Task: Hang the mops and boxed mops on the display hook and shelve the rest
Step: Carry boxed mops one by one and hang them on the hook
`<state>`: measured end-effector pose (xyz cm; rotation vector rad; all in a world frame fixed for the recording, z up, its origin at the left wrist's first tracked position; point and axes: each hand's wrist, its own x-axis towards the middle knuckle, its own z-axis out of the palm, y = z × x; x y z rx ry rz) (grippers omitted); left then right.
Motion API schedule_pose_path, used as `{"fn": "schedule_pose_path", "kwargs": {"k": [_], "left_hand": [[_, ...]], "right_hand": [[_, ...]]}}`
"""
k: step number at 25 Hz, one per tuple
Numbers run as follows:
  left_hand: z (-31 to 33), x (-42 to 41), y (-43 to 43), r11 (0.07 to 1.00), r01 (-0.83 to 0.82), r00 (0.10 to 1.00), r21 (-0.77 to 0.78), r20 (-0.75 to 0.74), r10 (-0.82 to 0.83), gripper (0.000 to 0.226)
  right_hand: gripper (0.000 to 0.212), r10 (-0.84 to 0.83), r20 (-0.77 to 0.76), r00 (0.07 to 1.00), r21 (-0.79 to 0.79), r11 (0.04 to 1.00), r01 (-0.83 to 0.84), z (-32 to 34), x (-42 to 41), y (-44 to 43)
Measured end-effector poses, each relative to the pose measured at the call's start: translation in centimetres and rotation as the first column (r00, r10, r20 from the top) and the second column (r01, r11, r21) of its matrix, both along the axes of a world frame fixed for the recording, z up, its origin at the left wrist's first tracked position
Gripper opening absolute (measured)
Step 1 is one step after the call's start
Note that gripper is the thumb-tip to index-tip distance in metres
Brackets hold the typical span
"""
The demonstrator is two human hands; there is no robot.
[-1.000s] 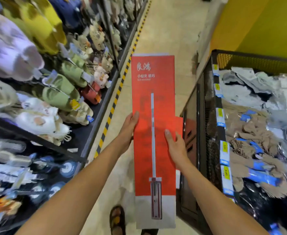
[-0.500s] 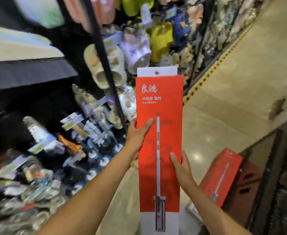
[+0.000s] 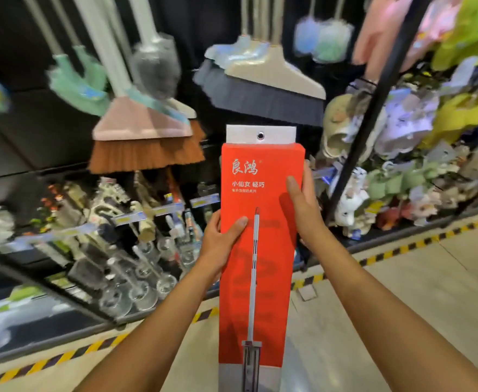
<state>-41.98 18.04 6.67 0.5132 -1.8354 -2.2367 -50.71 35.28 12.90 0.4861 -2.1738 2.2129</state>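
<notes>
My left hand and right hand hold the red mop box upright below the brooms, fingers gripping its edges.

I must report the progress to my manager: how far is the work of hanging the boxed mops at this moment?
Done: no box is seen hung; only brooms hang above. In hand: left hand and right hand grip one red boxed mop upright below them, its eyelet free. Left: slip that eyelet on a hook, which I cannot see; other stock is out of view.
</notes>
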Motion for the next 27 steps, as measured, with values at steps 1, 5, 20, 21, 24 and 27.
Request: {"fn": "schedule_pose_path", "kwargs": {"k": [1, 5, 20, 21, 24, 27], "left_hand": [[0.5, 2.1, -1.8, 1.000, -0.026, 1.000, -0.001, -0.017, 0.026, 0.078], [3.1, 11.8, -10.2, 0.987, -0.161, 0.983, 0.002, -0.093, 0.160, 0.077], [9.6, 50.1, -37.5, 0.598, -0.798, 0.597, -0.078, -0.245, 0.764, 0.075], [9.7, 52.1, -38.8, 0.567, -0.820, 0.567, -0.082, -0.249, 0.785, 0.074], [9.4, 58.1, -43.4, 0.470, -0.880, 0.472, -0.072, -0.248, 0.846, 0.070], [9.3, 63.2, -48.3, 0.360, -0.927, 0.374, -0.102, -0.254, 0.892, 0.074]], "right_hand": [[0.072, 0.031, -0.031, 0.999, -0.021, 0.999, -0.032, 1.5, 1.0, -2.5], [0.092, 0.150, -0.133, 0.980, -0.045, 0.987, -0.157, 6.8, 7.9, -13.3], [0.062, 0.686, -0.319, 0.654, -0.032, 0.681, -0.731, 14.0, 40.9, -51.3], [0.060, 0.723, -0.311, 0.616, -0.021, 0.643, -0.765, 14.0, 42.6, -53.4], [0.062, 0.838, -0.297, 0.457, 0.046, 0.491, -0.870, 14.3, 46.8, -60.3], [0.065, 0.920, -0.299, 0.253, 0.193, 0.318, -0.928, 15.6, 49.9, -68.0]]}}
